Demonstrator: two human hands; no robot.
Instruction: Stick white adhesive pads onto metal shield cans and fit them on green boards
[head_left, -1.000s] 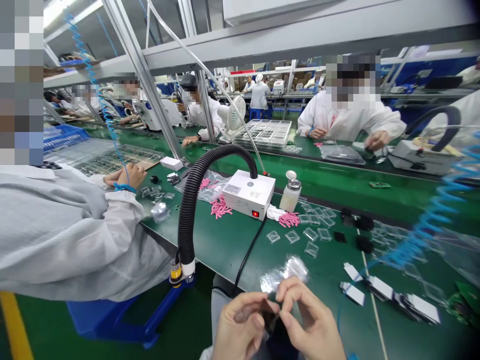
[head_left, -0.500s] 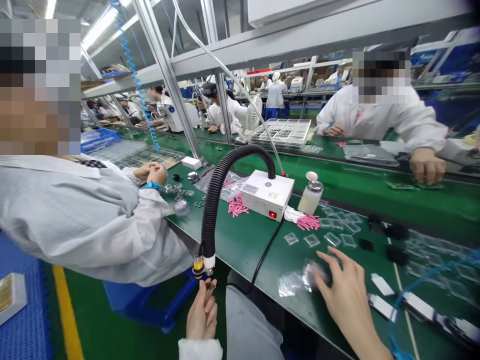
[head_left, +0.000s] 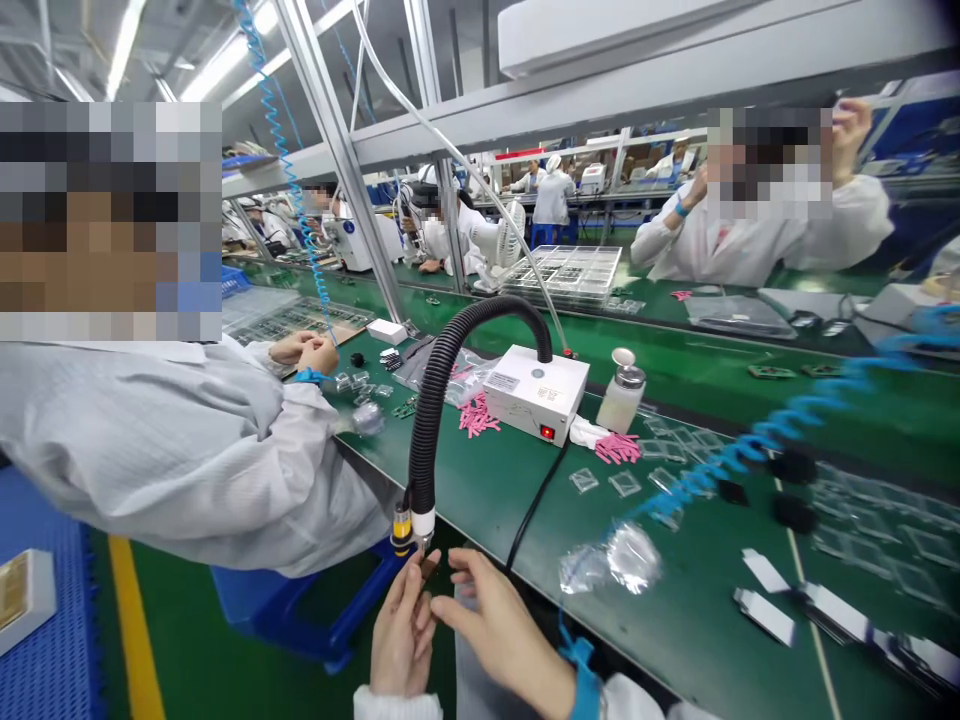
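My left hand (head_left: pixel 403 625) pinches a small dark brownish piece (head_left: pixel 430 563) just below the nozzle (head_left: pixel 424 528) of a black ribbed hose (head_left: pixel 429 420). Close on its right is my right hand (head_left: pixel 502 620), fingers apart and curved toward the piece, with nothing visible between them. A blue strap circles my right wrist. The hose rises from a white box (head_left: pixel 536 392) with a lit red switch. Clear crumpled film (head_left: pixel 632 558) lies on the green bench (head_left: pixel 480 500) to the right of my hands.
Pink strips (head_left: pixel 616 447), a pump bottle (head_left: pixel 622 398), clear square frames (head_left: pixel 583 480) and white pieces (head_left: pixel 766 615) lie on the bench. A blue coiled cord (head_left: pixel 780 425) crosses the right side. A person in white (head_left: pixel 180 450) sits close on the left; another person sits opposite.
My right hand has moved left from the clear film to beside my left hand. The coiled cord now stretches across the bench. The person opposite has raised both hands to the head.
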